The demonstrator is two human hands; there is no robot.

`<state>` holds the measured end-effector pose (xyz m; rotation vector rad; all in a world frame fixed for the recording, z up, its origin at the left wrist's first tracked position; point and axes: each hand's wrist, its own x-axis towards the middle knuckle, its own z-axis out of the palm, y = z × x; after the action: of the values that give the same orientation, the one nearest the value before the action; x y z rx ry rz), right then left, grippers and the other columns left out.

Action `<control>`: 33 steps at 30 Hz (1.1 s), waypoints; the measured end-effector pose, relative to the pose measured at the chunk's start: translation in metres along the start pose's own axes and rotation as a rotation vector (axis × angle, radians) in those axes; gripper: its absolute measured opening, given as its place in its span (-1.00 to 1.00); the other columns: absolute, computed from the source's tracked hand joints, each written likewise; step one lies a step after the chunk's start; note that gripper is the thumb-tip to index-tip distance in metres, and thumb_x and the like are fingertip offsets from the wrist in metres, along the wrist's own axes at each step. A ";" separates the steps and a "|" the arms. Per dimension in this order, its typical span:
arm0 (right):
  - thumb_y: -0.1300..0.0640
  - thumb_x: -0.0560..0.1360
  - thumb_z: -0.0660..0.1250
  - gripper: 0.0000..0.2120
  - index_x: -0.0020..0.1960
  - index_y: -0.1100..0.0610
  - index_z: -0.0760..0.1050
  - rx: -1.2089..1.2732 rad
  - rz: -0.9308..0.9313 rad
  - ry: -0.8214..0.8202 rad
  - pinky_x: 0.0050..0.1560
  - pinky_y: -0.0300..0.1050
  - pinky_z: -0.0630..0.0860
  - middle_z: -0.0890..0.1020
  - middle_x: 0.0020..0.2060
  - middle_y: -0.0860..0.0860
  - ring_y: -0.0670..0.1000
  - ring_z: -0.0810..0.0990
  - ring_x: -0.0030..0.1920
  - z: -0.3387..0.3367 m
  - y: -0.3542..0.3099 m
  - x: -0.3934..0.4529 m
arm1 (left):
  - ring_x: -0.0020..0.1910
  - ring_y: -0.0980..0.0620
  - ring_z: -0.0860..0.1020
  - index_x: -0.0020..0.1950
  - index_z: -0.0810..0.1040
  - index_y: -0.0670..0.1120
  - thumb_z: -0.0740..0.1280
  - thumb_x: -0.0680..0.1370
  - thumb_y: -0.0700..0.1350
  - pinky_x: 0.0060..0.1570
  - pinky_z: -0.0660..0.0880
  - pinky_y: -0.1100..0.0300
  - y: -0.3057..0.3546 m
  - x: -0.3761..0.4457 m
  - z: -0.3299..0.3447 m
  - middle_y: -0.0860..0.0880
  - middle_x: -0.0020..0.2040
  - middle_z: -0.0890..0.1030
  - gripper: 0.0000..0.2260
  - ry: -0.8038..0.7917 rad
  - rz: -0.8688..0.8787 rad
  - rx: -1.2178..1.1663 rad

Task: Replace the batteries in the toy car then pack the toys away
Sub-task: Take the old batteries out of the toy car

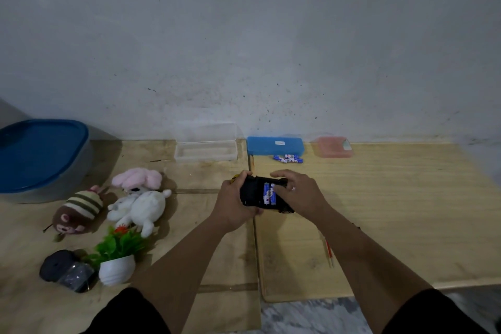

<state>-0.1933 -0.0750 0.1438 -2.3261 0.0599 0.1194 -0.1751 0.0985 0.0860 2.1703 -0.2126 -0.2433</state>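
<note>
Toy car (pixel 252 192) lies belly-up, clasped by the left hand (pixel 234 205); right hand (pixel 296 191) fingers press its batteries (pixel 269 193); uneven pressure could pop one out.

The left hand (pixel 233 202) covers one end of the toy car (pixel 264 194), and the right hand's fingers (pixel 282 192) hide part of the batteries (pixel 269 193) in it. Print on the loose batteries (pixel 288 158) near the desk's (pixel 379 211) far edge is too small to read. The blue-lidded tub (pixel 40 154) is cut off at the left edge. A forearm hides most of a red stick (pixel 328 251).
</note>
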 end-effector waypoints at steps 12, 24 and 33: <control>0.12 0.51 0.30 -0.78 0.14 0.14 0.48 -0.118 0.012 -0.032 -0.30 -0.27 0.36 0.52 -0.17 0.03 -0.02 0.47 -0.15 0.017 -0.002 0.005 | 0.11 0.03 0.42 0.33 0.32 0.09 0.58 0.25 -0.16 0.02 0.38 0.37 0.005 -0.008 0.004 -0.10 0.18 0.38 -0.26 0.047 0.006 -0.017; 0.07 0.46 0.36 -0.84 -0.13 0.07 0.38 -0.153 0.057 -0.040 -0.23 -0.17 0.40 0.52 -0.15 0.02 0.01 0.50 -0.14 0.012 0.001 0.004 | 0.05 0.07 0.42 0.39 0.31 0.09 0.56 0.27 -0.15 -0.01 0.36 0.43 0.006 -0.013 0.012 -0.08 0.15 0.39 -0.25 0.017 0.013 -0.003; 0.15 0.52 0.28 -0.88 0.04 0.14 0.48 0.133 0.041 0.103 -0.28 -0.51 0.37 0.56 -0.21 -0.05 -0.08 0.50 -0.17 0.005 0.000 0.000 | 0.10 -0.04 0.52 0.25 0.33 0.20 0.55 0.12 0.04 0.09 0.57 0.04 0.007 -0.005 0.011 -0.08 0.12 0.50 -0.25 0.011 -0.006 -0.059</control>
<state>-0.1941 -0.0712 0.1406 -2.1970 0.1626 0.0149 -0.1829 0.0870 0.0865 2.1137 -0.1910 -0.2378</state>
